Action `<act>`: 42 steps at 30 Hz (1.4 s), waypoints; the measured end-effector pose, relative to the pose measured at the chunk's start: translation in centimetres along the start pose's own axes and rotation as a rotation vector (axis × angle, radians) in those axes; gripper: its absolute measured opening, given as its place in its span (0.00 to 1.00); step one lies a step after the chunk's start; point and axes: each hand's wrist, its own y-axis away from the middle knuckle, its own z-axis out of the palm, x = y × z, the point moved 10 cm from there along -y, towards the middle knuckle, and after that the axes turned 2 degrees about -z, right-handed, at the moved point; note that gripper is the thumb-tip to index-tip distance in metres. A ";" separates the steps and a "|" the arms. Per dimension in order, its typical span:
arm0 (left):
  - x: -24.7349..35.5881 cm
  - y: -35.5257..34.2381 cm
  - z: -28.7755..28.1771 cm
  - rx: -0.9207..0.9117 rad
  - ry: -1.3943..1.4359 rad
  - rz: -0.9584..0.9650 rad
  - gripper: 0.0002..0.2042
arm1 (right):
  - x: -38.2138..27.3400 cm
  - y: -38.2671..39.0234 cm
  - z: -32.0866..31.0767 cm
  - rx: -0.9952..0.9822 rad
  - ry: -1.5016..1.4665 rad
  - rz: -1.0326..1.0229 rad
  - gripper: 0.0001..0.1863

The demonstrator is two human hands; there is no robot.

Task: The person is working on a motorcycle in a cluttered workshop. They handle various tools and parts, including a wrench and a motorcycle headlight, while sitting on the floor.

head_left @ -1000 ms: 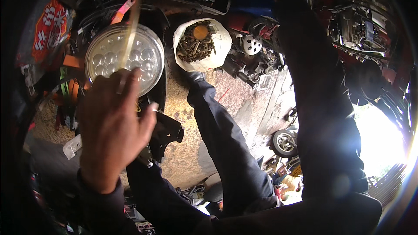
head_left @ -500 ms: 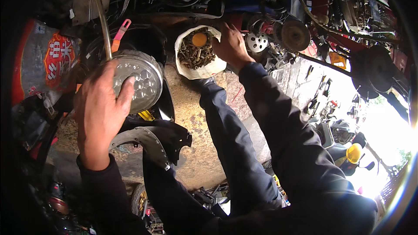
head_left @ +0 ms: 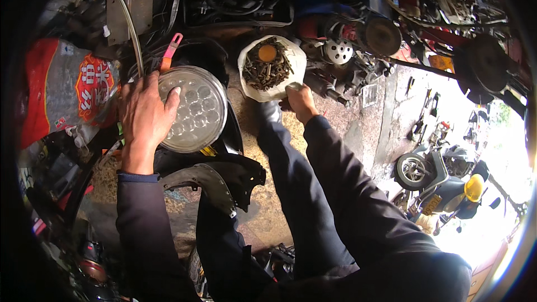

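At the left, my left hand (head_left: 146, 117) lies over the edge of a round, clear, dimpled disc like a lamp lens (head_left: 193, 113). Its fingers stretch along the rim and the thumb stands apart on the disc's face. My right hand (head_left: 302, 104) is closed on the lower right rim of a whitish tub (head_left: 296, 67), fingers partly hidden beneath the rim. Inside that tub lie many small bolts and screws (head_left: 263, 78) and a round orange piece (head_left: 267, 53).
A grey curved fender-like part (head_left: 196, 178) lies before my legs. A red and grey printed sack (head_left: 61, 92) stands far left. Perforated white disc (head_left: 339, 51) and metal parts (head_left: 330, 86) sit right of the tub. A scooter (head_left: 442, 182) stands at the right.
My right hand has moved down from the tub's upper right side to its lower right rim and closed there. The view has shifted, and my left hand now lies flatter along the disc's edge.
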 end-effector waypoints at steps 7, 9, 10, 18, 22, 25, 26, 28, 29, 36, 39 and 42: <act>-0.8 0.3 1.1 0.078 0.170 0.001 0.23 | 1.3 -0.3 -1.7 0.077 -0.001 -0.195 0.16; -0.3 0.5 0.3 0.111 0.163 0.033 0.23 | 2.1 -0.2 -2.4 0.019 -0.117 -0.140 0.15; -0.1 0.7 -0.3 0.144 0.139 0.045 0.23 | 2.9 0.2 -3.0 0.015 -0.112 -0.065 0.16; 1.1 2.6 -3.0 0.229 0.422 0.072 0.20 | -15.8 11.4 -2.5 0.390 0.776 -0.978 0.24; 3.0 6.0 -4.6 0.346 0.728 0.077 0.21 | -27.2 9.0 10.7 -0.072 1.004 -1.348 0.31; 5.4 8.1 -4.5 0.337 0.774 0.084 0.22 | -31.3 3.3 18.7 -0.172 1.127 -1.297 0.34; 5.8 8.3 -4.1 0.312 0.747 0.079 0.20 | -31.3 1.3 20.6 -0.190 1.298 -1.262 0.35; 6.0 8.1 -2.3 0.162 0.692 0.044 0.21 | -31.0 -1.7 22.0 -0.129 1.507 -1.203 0.34; 5.3 7.9 -1.2 0.081 0.663 -0.021 0.22 | -30.8 -2.7 22.4 -0.083 1.620 -1.186 0.34; -2.8 4.8 -0.3 0.126 0.261 -0.094 0.26 | -32.4 -2.7 19.8 -0.074 1.500 -1.237 0.16; -4.5 4.1 -0.1 0.105 0.334 -0.096 0.24 | -34.0 -0.5 17.2 0.044 1.404 -1.351 0.14; -6.4 3.9 0.4 0.081 0.382 -0.186 0.21 | -34.8 -0.4 13.9 0.118 1.360 -1.306 0.17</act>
